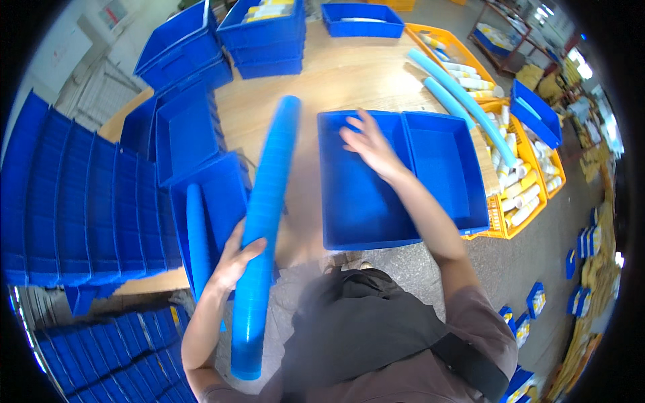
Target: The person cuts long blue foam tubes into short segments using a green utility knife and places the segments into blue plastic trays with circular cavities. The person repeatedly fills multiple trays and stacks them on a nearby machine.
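My left hand (234, 260) is closed round a long blue ribbed tube (270, 178), which may be a stack of nested pieces. The tube slants, its far end over the wooden table and its near end beside my body. Open, with fingers spread, my right hand (371, 146) hovers over a shallow blue bin (359, 218) that holds nothing I can see. A second blue bin (447, 161) sits against that one's right side. Another blue tube (196, 232) lies in a blue bin (225, 176) to the left of my left hand.
Nested blue bins (87, 195) rise at the left. More blue bins (269, 47) stand along the table's (336, 74) far edge. Two pale blue curved tubes (470, 101) lie at the right, by yellow crates (497, 225) filled with white and yellow cylinders.
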### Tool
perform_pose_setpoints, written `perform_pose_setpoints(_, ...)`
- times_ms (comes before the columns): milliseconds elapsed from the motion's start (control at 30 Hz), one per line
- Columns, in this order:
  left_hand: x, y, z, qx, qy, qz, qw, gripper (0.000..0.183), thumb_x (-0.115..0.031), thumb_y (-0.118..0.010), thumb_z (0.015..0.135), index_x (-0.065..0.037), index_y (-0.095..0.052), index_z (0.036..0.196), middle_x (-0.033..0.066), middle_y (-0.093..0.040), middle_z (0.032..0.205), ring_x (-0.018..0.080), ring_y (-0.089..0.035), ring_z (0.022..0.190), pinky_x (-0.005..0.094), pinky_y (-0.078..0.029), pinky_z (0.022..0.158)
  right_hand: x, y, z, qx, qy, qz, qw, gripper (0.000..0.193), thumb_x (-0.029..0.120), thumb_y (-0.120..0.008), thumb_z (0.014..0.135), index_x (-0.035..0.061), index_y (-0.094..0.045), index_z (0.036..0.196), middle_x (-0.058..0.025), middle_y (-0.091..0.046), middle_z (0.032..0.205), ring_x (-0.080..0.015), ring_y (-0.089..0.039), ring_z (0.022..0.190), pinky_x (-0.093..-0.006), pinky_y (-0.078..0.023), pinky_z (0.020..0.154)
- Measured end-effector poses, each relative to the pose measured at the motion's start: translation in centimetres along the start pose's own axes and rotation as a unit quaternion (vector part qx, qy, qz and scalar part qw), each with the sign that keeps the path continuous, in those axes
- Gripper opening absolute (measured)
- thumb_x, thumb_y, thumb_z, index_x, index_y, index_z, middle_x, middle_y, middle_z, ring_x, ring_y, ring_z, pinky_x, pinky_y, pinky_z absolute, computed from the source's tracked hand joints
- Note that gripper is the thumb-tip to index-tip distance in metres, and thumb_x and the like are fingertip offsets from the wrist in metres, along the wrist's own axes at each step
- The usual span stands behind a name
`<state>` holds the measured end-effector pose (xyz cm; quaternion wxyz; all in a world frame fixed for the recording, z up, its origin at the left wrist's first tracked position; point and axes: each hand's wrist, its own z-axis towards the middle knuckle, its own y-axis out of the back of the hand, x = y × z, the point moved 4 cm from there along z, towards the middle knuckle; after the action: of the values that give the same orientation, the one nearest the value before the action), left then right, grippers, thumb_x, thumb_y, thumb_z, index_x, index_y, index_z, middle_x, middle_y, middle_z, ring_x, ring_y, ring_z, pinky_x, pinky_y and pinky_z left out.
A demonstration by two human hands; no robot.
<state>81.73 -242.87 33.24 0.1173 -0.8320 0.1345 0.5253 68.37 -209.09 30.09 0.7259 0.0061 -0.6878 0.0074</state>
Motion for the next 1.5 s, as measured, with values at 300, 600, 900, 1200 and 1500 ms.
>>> perform_pose_setpoints(300,-6.9,-3.0,3.2,0.268,-0.016,-0.160,0.950,0.078,-0.041,-0.063,0.096,0.001,-0.029,0.152,0.0205,-0.050,0.142,0.0258,-0.052,0.127,0.0391,-0.043,0.107,-8.6,-2.8,4.6,-0.102,-0.190,0.323,0.921,0.028,0.021,-0.065,0.091,-0.0021,-0.065,0.106,-0.0125,-0.067,0.091,-0.0235,-0.068,0.083,-0.0385,-0.058,0.069)
perform_pose_setpoints(600,0.6,-11.0,15.1,0.170,0.196,-0.273,0.926,0.062,-0.039,-0.070,0.091,0.000,-0.048,0.135,0.0185,-0.061,0.118,0.0254,-0.066,0.100,0.0343,-0.059,0.082,-11.6,-6.0,-2.2,-0.056,-0.279,0.504,0.815,0.029,0.031,-0.067,0.092,0.0032,-0.061,0.100,-0.0126,-0.066,0.093,-0.0233,-0.065,0.084,-0.0347,-0.055,0.076)
perform_pose_setpoints(900,-3.5,-16.8,18.1,0.161,0.252,-0.131,0.945,0.042,-0.033,-0.068,0.092,0.004,-0.059,0.110,0.0178,-0.068,0.086,0.0253,-0.068,0.070,0.0334,-0.059,0.059,-11.3,1.8,0.8,-0.035,-0.347,0.359,0.866,0.037,0.037,-0.070,0.092,0.0046,-0.058,0.105,-0.0104,-0.061,0.087,-0.0254,-0.063,0.078,-0.0425,-0.055,0.079)
perform_pose_setpoints(1200,-6.4,-21.9,21.8,0.083,0.219,-0.393,0.889,0.051,-0.039,-0.060,0.097,0.005,-0.056,0.121,0.0205,-0.067,0.096,0.0277,-0.068,0.080,0.0345,-0.059,0.069,-9.0,6.5,1.0,0.065,-0.239,0.562,0.789,0.043,0.046,-0.059,0.097,0.0058,-0.055,0.113,-0.0093,-0.062,0.096,-0.0228,-0.062,0.084,-0.0345,-0.054,0.077)
perform_pose_setpoints(1500,-4.3,-20.6,23.3,0.080,0.243,-0.395,0.882,0.056,-0.041,-0.061,0.097,0.005,-0.050,0.126,0.0224,-0.063,0.104,0.0315,-0.068,0.087,0.0390,-0.060,0.072,-10.6,5.4,1.0,0.059,-0.290,0.530,0.795,0.053,0.046,-0.046,0.103,0.0024,-0.053,0.132,-0.0149,-0.062,0.123,-0.0233,-0.060,0.105,-0.0344,-0.050,0.093)
